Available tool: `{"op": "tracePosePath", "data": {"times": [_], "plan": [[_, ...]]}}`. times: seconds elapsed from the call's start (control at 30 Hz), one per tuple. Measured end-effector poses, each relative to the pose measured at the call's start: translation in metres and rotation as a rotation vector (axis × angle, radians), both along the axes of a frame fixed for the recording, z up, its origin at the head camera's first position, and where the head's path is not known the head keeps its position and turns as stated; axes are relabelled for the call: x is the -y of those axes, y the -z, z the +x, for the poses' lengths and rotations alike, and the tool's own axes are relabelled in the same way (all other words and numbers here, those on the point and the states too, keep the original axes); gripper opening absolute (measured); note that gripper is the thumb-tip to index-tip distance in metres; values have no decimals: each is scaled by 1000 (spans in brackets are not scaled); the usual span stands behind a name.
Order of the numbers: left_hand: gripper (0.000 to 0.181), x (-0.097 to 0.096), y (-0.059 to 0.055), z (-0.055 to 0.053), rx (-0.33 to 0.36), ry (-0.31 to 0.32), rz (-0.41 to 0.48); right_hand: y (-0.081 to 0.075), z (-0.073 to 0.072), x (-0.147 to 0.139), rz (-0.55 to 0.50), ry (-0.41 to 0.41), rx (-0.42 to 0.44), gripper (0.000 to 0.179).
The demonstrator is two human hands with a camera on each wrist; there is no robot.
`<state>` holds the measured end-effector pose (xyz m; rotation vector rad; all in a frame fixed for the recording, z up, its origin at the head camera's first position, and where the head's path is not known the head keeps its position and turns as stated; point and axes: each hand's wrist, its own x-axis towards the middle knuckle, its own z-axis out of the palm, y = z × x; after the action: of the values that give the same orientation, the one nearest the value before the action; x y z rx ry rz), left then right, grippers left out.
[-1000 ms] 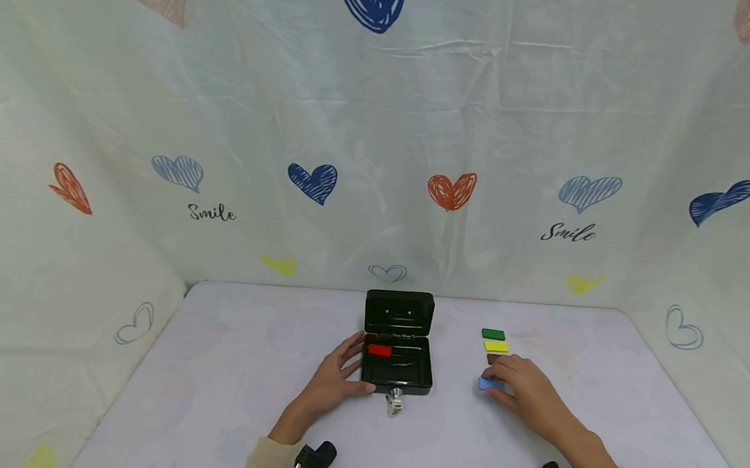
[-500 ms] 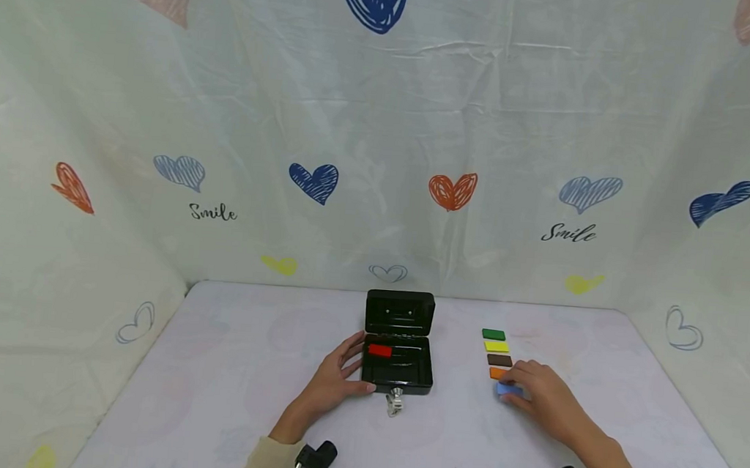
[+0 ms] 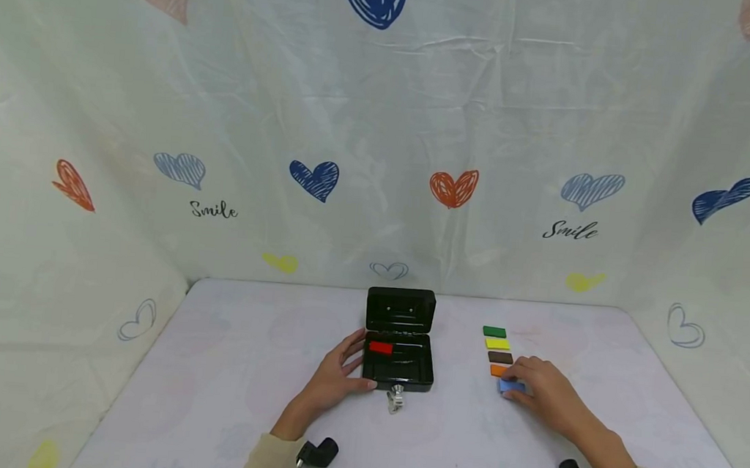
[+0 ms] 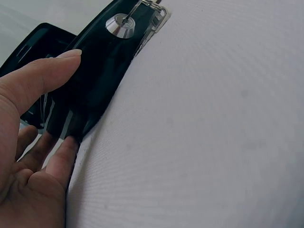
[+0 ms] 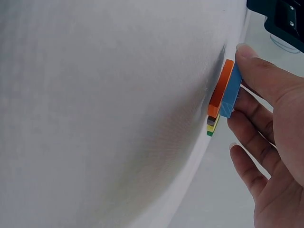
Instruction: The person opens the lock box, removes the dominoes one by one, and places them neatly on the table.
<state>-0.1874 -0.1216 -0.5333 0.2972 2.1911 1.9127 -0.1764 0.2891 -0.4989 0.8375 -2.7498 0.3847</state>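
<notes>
A small black cash box (image 3: 406,383) stands with its lid (image 3: 400,309) raised and a red block (image 3: 381,347) inside. My left hand (image 3: 332,381) rests against its left side, fingers extended along the wall and thumb at the front corner. Keys (image 3: 395,400) hang from the lock (image 4: 120,25) on its front. To the right, my right hand (image 3: 547,394) pinches a blue block (image 5: 231,90) between thumb and fingers, close to an orange block (image 5: 220,88). Whether the blue block touches the table or the orange one is unclear.
Beyond the orange block, brown (image 3: 500,357), yellow (image 3: 497,343) and green (image 3: 494,331) blocks lie in a column on the white table (image 3: 241,341). A patterned curtain (image 3: 383,132) encloses the back and sides.
My right hand has moved right with the blue block, mostly in the first half second, uncovering part of the orange block. The left hand has kept its place at the box.
</notes>
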Motion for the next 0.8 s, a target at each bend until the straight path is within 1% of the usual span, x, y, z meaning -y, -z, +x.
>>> {"op": "tracePosePath", "data": {"times": [0.33,0.67,0.8], "plan": [[102,0,1,0,-8,-1,3,5,-3,0,-12,-33,-49,27],[102,0,0,0,-4,-1,11,4,-4,2,27,-5,43,22],[102,-1,1,0,0,-6,8,3,-4,3,27,-10,48,22]]}}
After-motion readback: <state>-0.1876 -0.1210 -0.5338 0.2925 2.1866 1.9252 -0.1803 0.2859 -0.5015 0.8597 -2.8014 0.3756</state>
